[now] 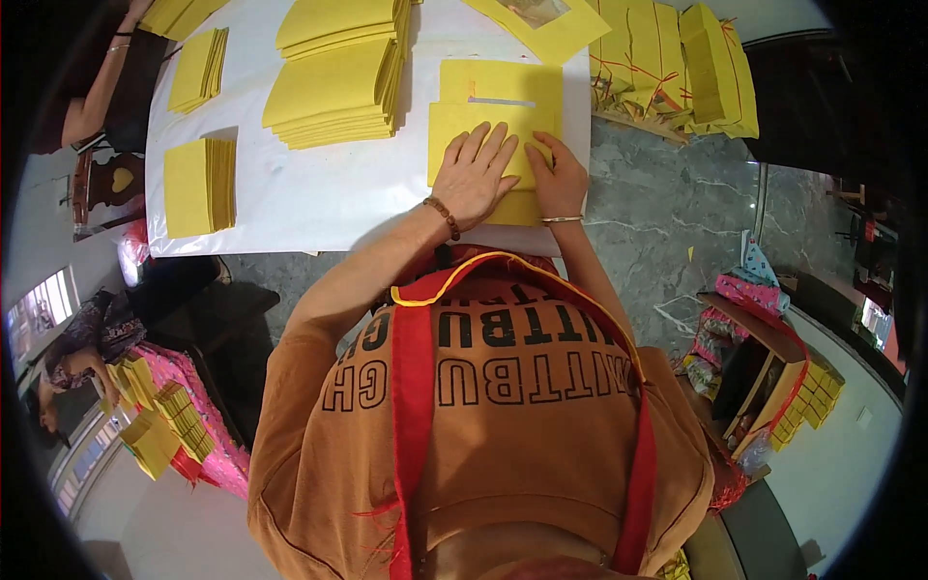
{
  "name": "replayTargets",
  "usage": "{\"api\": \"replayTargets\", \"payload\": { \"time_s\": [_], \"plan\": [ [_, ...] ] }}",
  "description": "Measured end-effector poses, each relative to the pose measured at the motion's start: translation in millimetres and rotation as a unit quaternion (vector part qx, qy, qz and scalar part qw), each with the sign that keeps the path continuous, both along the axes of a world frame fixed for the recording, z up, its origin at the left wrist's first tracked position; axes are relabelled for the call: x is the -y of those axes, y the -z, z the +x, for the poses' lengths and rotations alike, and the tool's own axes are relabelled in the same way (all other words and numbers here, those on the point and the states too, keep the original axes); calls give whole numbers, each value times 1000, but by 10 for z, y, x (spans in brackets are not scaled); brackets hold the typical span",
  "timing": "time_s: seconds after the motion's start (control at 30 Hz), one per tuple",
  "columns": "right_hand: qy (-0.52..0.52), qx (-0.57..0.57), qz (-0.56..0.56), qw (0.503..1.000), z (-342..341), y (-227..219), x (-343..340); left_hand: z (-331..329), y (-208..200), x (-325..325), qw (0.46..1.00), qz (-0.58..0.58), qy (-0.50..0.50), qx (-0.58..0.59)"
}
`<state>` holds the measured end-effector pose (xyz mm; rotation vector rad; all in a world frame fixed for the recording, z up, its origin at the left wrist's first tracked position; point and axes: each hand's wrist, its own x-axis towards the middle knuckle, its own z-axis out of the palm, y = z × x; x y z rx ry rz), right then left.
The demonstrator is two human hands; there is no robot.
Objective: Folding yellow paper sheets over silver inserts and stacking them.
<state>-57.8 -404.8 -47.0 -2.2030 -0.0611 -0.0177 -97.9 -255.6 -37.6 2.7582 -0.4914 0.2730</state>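
A folded yellow paper sheet (447, 118) lies in front of me on top of other yellow paper (503, 79). A thin grey strip (507, 102) shows just beyond its far edge. My left hand (474, 179) presses flat on the folded sheet, fingers stretched out and pointing away from me. At the sheet's right edge rests my right hand (563, 184), thumb and forefinger apart. Its other fingers are partly hidden, and I see nothing held in it.
Tall stacks of folded yellow paper (333, 92) stand left of my hands on the white-covered table (290, 188). Smaller stacks (198, 188) sit farther left. Tied yellow bundles (643, 58) lie beyond the table's right edge. Another person's arm (97, 92) is at the far left.
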Motion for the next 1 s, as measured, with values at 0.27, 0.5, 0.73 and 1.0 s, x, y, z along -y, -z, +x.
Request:
{"api": "replayTargets", "payload": {
  "time_s": [0.27,0.5,0.73,1.0],
  "plan": [
    [-216,235,-231,919,-341,-92,2,-5,12,69,998,22,-11,-51],
    [-296,202,-217,908,-420,-29,-90,-20,42,-236,741,-621,-25,-254],
    [-275,264,-191,905,-425,38,-144,4,5,-373,996,-78,-30,-23],
    [-270,126,-256,920,-251,97,121,28,249,-393,1000,-15,-16,7]
  ]
}}
